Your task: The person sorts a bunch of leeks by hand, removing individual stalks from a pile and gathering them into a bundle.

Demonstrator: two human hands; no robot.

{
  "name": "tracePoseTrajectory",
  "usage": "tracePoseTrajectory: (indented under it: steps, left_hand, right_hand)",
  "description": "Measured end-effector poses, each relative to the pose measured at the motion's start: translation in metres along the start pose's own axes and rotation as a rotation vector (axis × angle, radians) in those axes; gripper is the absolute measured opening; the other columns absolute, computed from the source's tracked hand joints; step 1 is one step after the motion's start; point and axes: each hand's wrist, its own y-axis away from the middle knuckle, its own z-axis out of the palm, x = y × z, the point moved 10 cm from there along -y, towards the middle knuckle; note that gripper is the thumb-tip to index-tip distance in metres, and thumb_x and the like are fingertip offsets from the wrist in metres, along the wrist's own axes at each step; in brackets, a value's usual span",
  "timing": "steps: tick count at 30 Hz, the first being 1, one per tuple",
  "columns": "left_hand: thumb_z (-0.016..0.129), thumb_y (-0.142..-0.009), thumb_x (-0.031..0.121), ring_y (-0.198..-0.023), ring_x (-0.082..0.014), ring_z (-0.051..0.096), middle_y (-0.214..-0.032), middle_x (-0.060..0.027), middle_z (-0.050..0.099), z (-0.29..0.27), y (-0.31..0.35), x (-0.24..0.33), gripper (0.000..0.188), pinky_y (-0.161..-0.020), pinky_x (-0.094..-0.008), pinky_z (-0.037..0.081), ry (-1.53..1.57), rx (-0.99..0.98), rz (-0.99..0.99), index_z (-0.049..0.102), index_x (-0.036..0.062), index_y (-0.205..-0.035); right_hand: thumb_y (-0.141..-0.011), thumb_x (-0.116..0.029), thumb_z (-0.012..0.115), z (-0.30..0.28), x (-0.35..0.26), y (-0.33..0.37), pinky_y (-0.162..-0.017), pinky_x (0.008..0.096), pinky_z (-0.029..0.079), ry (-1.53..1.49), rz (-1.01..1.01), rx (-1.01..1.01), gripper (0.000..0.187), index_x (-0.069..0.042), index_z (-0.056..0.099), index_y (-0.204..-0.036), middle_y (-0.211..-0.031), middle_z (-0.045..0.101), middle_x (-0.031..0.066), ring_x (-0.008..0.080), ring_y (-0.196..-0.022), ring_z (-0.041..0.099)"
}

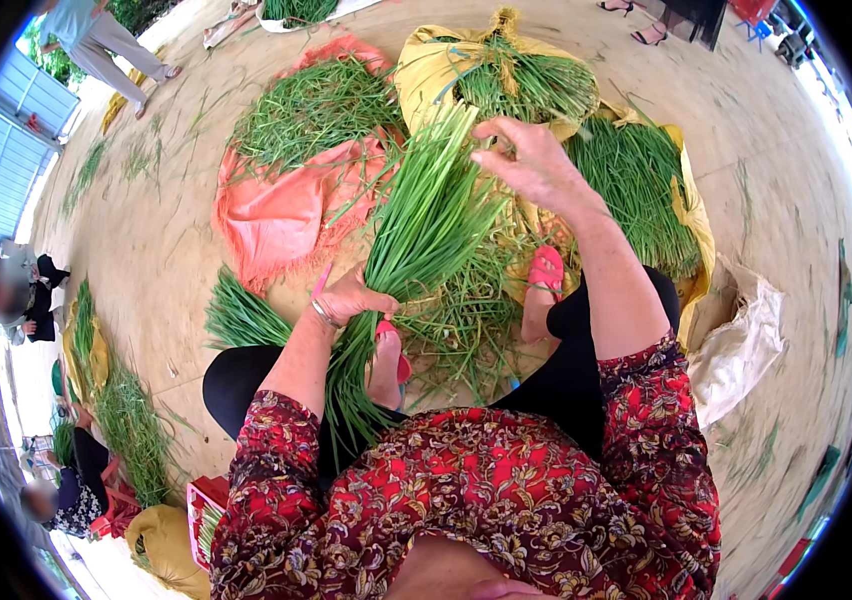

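My left hand is closed around the middle of a thick bunch of chives. Their pale ends point up and away from me, while the dark leaves droop over my lap. Something thin and pink sticks up beside this hand; its kind is unclear. Close to the bunch's pale ends, my right hand has thumb and forefinger apart, with nothing visible between them. Loose chive leaves litter the floor between my feet. A small pile of chives lies left of my left hand.
Ahead, a red-pink sack bears a heap of loose greens. A yellow sack holds tied chives, and more chives lie to its right. A white sack rests at right. People sit at left; another stands far left.
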Motion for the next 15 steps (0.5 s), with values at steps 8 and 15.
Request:
tracePoseTrajectory:
  steps: [8, 15]
  left_hand:
    - [0.081, -0.059, -0.005, -0.108, -0.0176, 0.056, -0.123, -0.0090, 0.058, 0.007, -0.001, 0.001, 0.091, -0.095, -0.0323, 0.046, -0.275, -0.018, 0.012, 0.040, 0.0013, -0.140]
    - [0.075, -0.065, -0.008, -0.086, -0.0168, 0.065, -0.105, -0.0063, 0.064, 0.012, 0.010, 0.025, 0.078, -0.080, -0.0327, 0.054, -0.045, 0.057, 0.140, 0.044, 0.0035, -0.135]
  right_hand:
    - [-0.077, -0.033, 0.064, 0.030, 0.022, 0.005, -0.083, 0.0449, 0.050, 0.492, 0.195, -0.299, 0.042, 0.002, 0.065, -0.100, -0.096, 0.067, 0.0248, 0.0374, -0.094, 0.064]
    - [-0.090, -0.025, 0.059, 0.038, 0.054, -0.001, -0.065, 0.0347, 0.051, -0.358, 0.300, -0.131, 0.024, -0.002, 0.066, -0.092, -0.083, 0.068, 0.0102, 0.0231, -0.072, 0.065]
